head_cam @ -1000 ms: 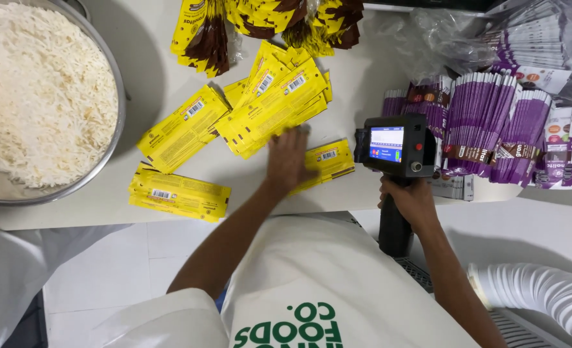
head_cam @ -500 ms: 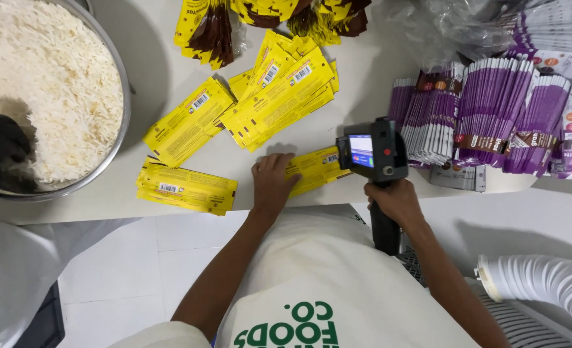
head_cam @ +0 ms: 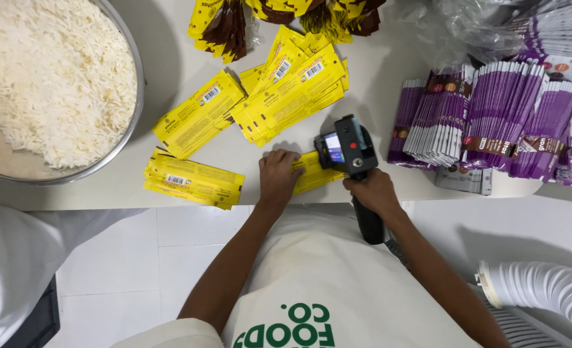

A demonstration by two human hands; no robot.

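My left hand [head_cam: 278, 175] presses flat on a yellow pouch [head_cam: 316, 171] lying at the white table's front edge. My right hand [head_cam: 371, 191] grips the black handle of a handheld printer gun [head_cam: 347, 149], whose head with a small lit screen sits over the right part of that same pouch. A pile of yellow pouches [head_cam: 290, 90] lies just behind, with one more stack [head_cam: 192, 178] to the left near the edge and another [head_cam: 195, 115] above it.
A large metal bowl [head_cam: 130, 132] of white rice fills the far left. Bundles of purple pouches [head_cam: 492, 122] stand at the right, with clear plastic bags behind. Brown-and-yellow pouches [head_cam: 224, 26] lie at the back. A white ribbed hose [head_cam: 543, 290] is at lower right.
My left hand slid down and left along the yellow pouch toward the table edge. The printer gun moved left and lower over the pouch. A dark gloved hand seen by the bowl is gone.
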